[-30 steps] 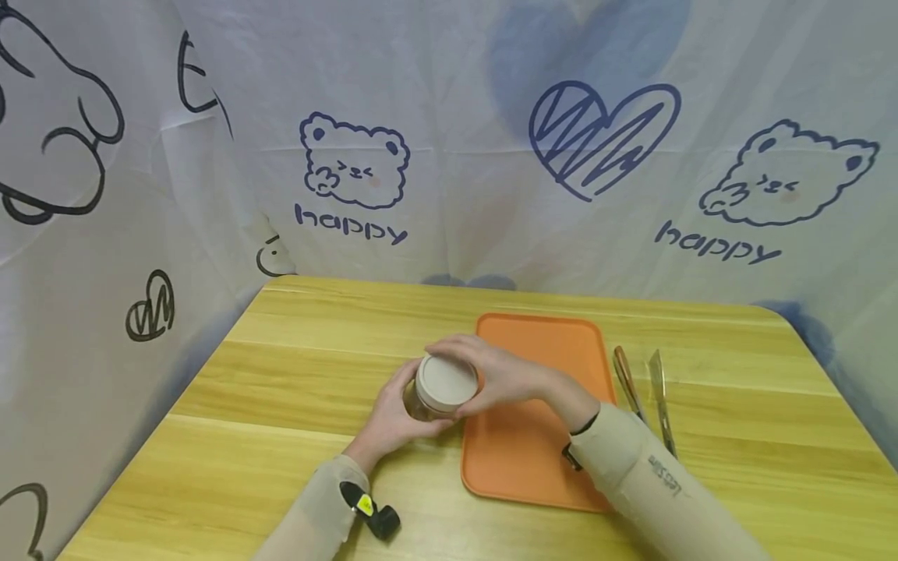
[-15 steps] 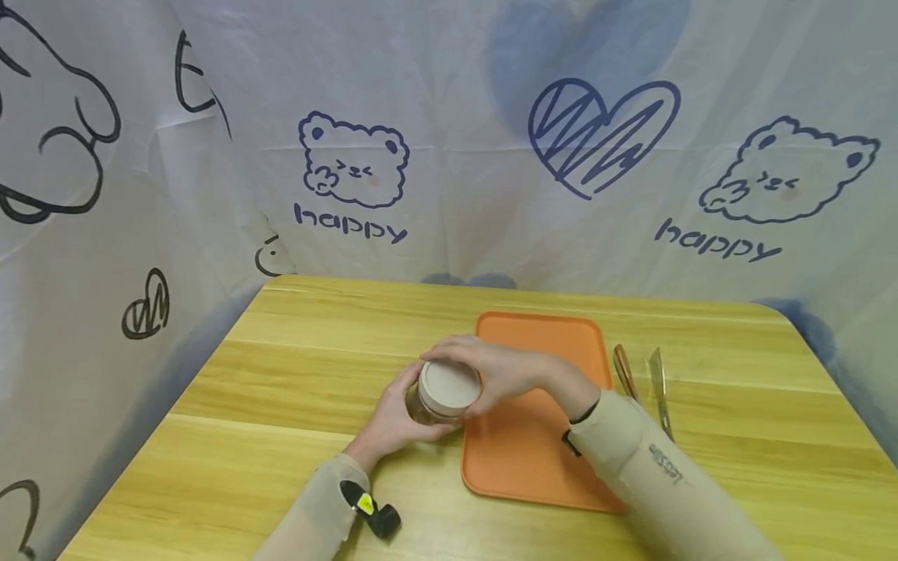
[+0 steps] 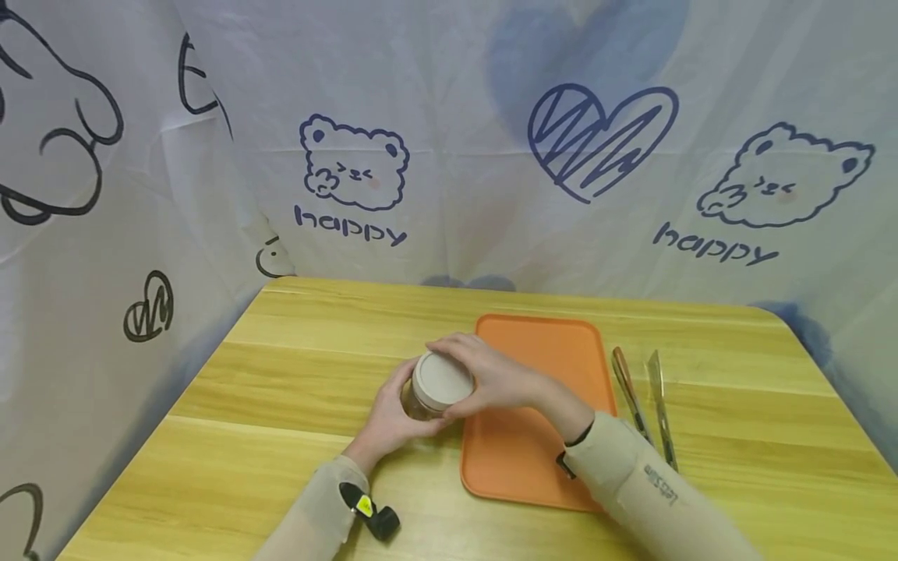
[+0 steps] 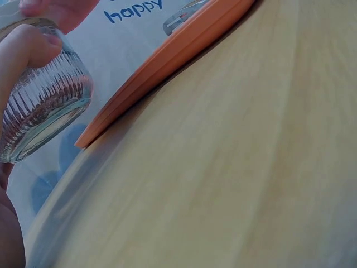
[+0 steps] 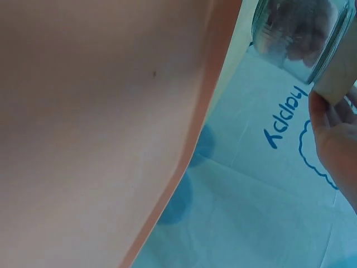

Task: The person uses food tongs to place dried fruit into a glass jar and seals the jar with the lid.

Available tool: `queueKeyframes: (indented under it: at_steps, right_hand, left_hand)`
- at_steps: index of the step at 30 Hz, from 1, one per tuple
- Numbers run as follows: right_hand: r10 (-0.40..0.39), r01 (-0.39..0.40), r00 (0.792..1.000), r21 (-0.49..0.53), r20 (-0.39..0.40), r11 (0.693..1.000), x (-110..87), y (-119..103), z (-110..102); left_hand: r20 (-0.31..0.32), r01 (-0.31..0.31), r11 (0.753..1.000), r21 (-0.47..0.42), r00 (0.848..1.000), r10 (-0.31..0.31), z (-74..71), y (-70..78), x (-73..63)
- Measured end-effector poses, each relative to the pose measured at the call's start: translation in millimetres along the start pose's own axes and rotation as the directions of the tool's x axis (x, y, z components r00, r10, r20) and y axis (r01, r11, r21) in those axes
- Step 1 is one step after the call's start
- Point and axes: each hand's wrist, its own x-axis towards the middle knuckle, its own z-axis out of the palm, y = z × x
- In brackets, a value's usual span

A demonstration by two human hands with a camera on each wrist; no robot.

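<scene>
A ribbed clear glass jar [image 4: 50, 92] with a pale beige lid [image 3: 443, 380] is held between both hands, just left of the tray. My left hand [image 3: 394, 417] grips the glass body, thumb at the near side and fingers round the left. Over the top, my right hand [image 3: 494, 378] holds the lid's rim between thumb and fingers. In the left wrist view the jar is tilted and its base shows above the table's surface. The lid sits on the jar in the head view. Fingers show blurred through the glass [image 5: 295, 33] in the right wrist view.
An orange tray [image 3: 522, 467] lies under the right forearm. To its right are a wooden-handled utensil [image 3: 623, 370] and a slim metal utensil [image 3: 658, 386], side by side, their lower parts near the sleeve. A printed white cloth [image 3: 463, 218] hangs behind the wooden table [image 3: 281, 374].
The jar and lid shift slightly right, then back left. The right hand and forearm move a little with them, still on the lid; the left hand keeps its grip on the glass.
</scene>
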Motion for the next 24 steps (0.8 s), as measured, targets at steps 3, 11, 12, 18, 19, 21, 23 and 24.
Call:
queueKeyframes:
  at_steps: [3, 11, 12, 18, 19, 21, 23, 24]
  right_hand:
    - [0.051, -0.051, 0.998, 0.009, -0.032, 0.999, -0.2, -3.6, 3.1]
    - [0.126, -0.128, 0.985, -0.009, -0.122, 0.992, 0.6, -11.2, 11.2]
    - [0.135, -0.137, 0.982, -0.009, -0.128, 0.99, 0.6, -11.7, 12.3]
    - [0.151, -0.155, 0.977, -0.013, -0.147, 0.988, 0.2, -12.7, 17.0]
    - [0.145, -0.149, 0.979, -0.014, -0.146, 0.989, -0.1, -12.0, 17.1]
    - [0.12, -0.123, 0.983, -0.006, -0.141, 0.992, -1.1, -10.3, 16.4]
    - [0.09, -0.091, 0.988, 0.001, -0.126, 0.996, -2.3, -7.6, 14.8]
    - [0.073, -0.073, 0.991, 0.006, -0.115, 0.997, -2.8, -6.2, 13.7]
  left_hand:
    - [-0.025, -0.007, 1.0, 0.013, 1.0, 0.007, -0.2, -2.2, 0.0]
    - [-0.081, -0.035, 0.997, 0.065, 0.996, 0.04, 0.8, -3.3, -0.2]
    - [-0.085, -0.036, 0.997, 0.067, 0.995, 0.042, 0.8, -3.4, -0.4]
    - [-0.095, -0.038, 0.997, 0.069, 0.994, 0.044, 0.4, -4.3, -1.2]
    - [-0.092, -0.037, 0.997, 0.07, 0.995, 0.044, 0.3, -4.7, -1.2]
    - [-0.08, -0.039, 0.997, 0.064, 0.996, 0.044, 0.1, -4.9, -1.3]
    - [-0.063, -0.043, 0.998, 0.055, 0.997, 0.046, 0.1, -5.1, -1.3]
    - [-0.053, -0.045, 0.998, 0.05, 0.997, 0.048, 0.1, -5.0, -1.2]
